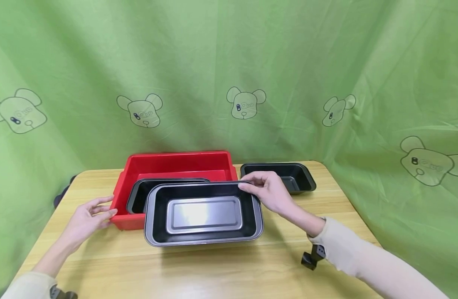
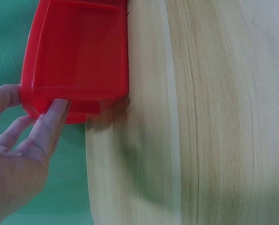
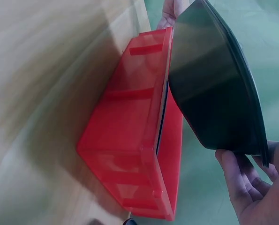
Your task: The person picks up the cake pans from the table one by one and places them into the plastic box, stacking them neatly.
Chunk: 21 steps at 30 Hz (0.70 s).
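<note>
My right hand (image 1: 268, 189) pinches the right rear corner of a dark loaf pan (image 1: 204, 232), thumb inside the rim and fingers beneath. The pan is raised and tilted so its inside faces me, overlapping the front of a red plastic bin (image 1: 126, 221). Seen from the right wrist, the loaf pan's (image 3: 209, 89) dark underside slants above the bin (image 3: 120, 126). At the bin's left end, my left hand (image 1: 87, 218) holds the rim between thumb and fingers, also visible in the left wrist view at the bin's end wall (image 2: 78, 56). A second loaf pan (image 1: 137, 199) lies inside the bin, partly hidden.
Another dark loaf pan (image 1: 307, 182) stands on the wooden table (image 1: 229, 270) at the back right, behind my right hand. A green curtain (image 1: 289, 54) with mouse-head drawings hangs behind the table and along its sides.
</note>
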Each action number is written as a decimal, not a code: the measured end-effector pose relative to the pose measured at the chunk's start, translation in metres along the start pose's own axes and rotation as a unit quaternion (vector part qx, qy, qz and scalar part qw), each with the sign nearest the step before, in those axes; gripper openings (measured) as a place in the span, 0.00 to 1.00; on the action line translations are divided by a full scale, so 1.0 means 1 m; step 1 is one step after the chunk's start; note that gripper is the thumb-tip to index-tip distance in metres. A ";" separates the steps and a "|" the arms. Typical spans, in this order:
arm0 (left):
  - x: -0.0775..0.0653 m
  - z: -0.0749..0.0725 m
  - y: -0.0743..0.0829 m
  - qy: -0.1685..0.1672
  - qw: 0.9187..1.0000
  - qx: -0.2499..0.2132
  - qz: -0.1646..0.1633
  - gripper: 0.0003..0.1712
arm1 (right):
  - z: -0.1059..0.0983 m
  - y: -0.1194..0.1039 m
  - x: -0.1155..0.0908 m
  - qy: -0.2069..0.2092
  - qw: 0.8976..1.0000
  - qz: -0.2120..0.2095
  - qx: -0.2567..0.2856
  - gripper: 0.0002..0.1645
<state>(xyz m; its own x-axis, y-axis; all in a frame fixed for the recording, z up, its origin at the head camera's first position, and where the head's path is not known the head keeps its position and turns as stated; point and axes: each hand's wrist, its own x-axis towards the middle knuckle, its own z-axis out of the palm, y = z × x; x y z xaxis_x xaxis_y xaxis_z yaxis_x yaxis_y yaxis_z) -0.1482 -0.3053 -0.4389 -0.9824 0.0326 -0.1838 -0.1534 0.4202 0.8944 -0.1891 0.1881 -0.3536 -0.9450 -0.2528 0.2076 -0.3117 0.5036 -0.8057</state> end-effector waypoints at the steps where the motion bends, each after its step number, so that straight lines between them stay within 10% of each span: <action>1: 0.000 0.000 0.000 0.000 1.000 0.000 0.001 0.41 | 0.000 0.000 0.003 0.000 1.000 -0.001 -0.002 0.07; 21: 0.001 0.000 -0.002 0.003 1.000 -0.018 0.017 0.41 | 0.018 0.002 0.053 0.023 1.000 0.011 0.011 0.11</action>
<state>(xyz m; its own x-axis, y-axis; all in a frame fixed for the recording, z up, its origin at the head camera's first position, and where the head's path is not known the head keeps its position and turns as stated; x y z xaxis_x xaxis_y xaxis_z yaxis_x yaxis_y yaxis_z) -0.1488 -0.3066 -0.4410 -0.9877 0.0414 -0.1508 -0.1234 0.3865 0.9140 -0.2377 0.1614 -0.3545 -0.9554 -0.2034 0.2139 -0.2885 0.4904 -0.8223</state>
